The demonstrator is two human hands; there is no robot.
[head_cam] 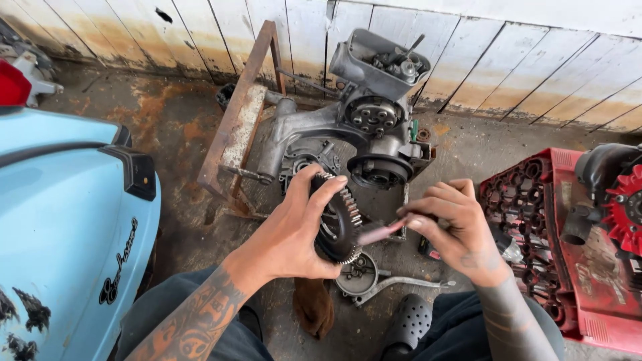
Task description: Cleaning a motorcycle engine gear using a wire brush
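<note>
Left hand (294,230), centre of frame: closed around a dark toothed gear (338,220), thumb below, fingers over the top rim. Gear held on edge, clear of the floor, teeth facing right.

Right hand (451,227), right of centre: fingers pinched on a thin pinkish tool (382,232), its tip touching the gear's right face. What kind of tool cannot be told.

Behind the hands, upper centre: grey engine case (361,127) lying on the concrete floor (167,127), partly against a rusty metal frame (234,127). Below the gear: a round metal cover (356,275) with a lever (401,284) beside it, both on the floor. A brown rag (313,306) lies just left of the cover.

Right edge: red tray (568,287) holding a black part with a red fan (625,204). Left edge: pale blue scooter body (67,227). Top: whitewashed plank wall (468,47).
</note>
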